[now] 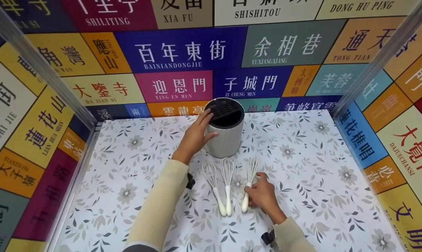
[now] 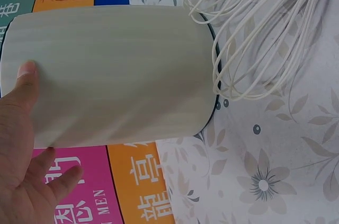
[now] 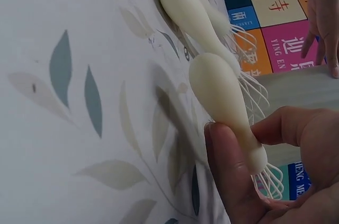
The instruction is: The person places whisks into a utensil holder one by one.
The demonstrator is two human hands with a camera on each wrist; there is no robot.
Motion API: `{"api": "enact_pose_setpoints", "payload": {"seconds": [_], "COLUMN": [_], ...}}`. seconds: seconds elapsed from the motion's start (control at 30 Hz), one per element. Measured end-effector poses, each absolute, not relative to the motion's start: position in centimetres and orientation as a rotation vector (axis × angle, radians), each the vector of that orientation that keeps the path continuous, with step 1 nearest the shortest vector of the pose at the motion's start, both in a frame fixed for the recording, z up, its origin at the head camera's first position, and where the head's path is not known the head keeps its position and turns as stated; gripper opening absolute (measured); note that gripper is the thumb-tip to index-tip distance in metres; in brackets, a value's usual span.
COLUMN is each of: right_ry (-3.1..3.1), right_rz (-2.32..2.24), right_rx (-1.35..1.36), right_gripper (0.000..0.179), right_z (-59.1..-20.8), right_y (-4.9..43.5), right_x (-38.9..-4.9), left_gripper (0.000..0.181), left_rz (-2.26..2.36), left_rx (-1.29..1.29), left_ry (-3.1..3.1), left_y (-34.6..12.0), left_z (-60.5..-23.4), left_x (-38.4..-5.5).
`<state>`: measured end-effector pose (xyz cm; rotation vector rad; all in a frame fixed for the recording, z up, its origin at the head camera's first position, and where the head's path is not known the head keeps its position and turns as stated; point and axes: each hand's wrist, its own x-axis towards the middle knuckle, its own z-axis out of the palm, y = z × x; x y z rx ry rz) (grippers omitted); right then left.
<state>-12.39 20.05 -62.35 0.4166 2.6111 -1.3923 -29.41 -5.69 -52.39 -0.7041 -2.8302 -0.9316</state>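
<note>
A pale cylindrical utensil holder [image 1: 225,141] with a black slotted insert stands upright at the back of the table. My left hand [image 1: 194,135] touches its left side near the top, fingers extended to the rim and thumb against the wall [image 2: 116,75]. Three white whisks lie in front of the holder. My right hand [image 1: 263,192] pinches the rightmost whisk [image 1: 246,201] by its handle between thumb and finger; in the right wrist view the handle [image 3: 214,83] is tilted above the cloth. The middle whisk [image 1: 228,196] and left whisk [image 1: 218,197] lie side by side.
A white cloth with grey leaves and flowers [image 1: 134,168] covers the table. Colourful panels with printed characters [image 1: 183,49] form walls at the back and both sides. Metal posts [image 1: 368,52] stand at the corners.
</note>
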Motion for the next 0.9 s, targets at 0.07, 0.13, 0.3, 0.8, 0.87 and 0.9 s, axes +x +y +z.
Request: {"api": "enact_pose_setpoints", "payload": {"seconds": [0.07,0.13,0.3,0.8,0.87,0.9], "right_ry": [2.605,2.591,2.575,2.567,2.557,2.553], "right_rz": [-1.404,-1.421,-1.452,-1.507,-1.524,-1.529], "right_rx": [0.414,0.417,0.425,0.372,0.357,0.352], "right_gripper": [0.073,0.073,0.073,0.073,0.073,0.073], "right_z": [-62.1,-61.8,-61.0,-57.9,-57.5,-57.3], "right_y": [20.3,20.4,20.6,21.3,21.4,21.4], "right_x": [-12.5,-12.7,-13.2,-15.0,-15.1,-15.2], "left_gripper": [0.076,0.076,0.077,0.077,0.077,0.077], "left_rz": [-0.916,-0.898,-0.888,-0.919,-0.917,-0.920], "left_rx": [-0.712,-0.710,-0.688,-0.686,-0.687,-0.687], "left_ry": [-2.827,-2.832,-2.854,-2.873,-2.872,-2.872], "left_y": [-5.6,-5.5,-5.4,-5.6,-5.6,-5.6], "left_z": [-52.5,-52.5,-52.5,-52.4,-52.4,-52.4], "left_x": [-29.5,-29.6,-29.7,-29.6,-29.6,-29.6]}}
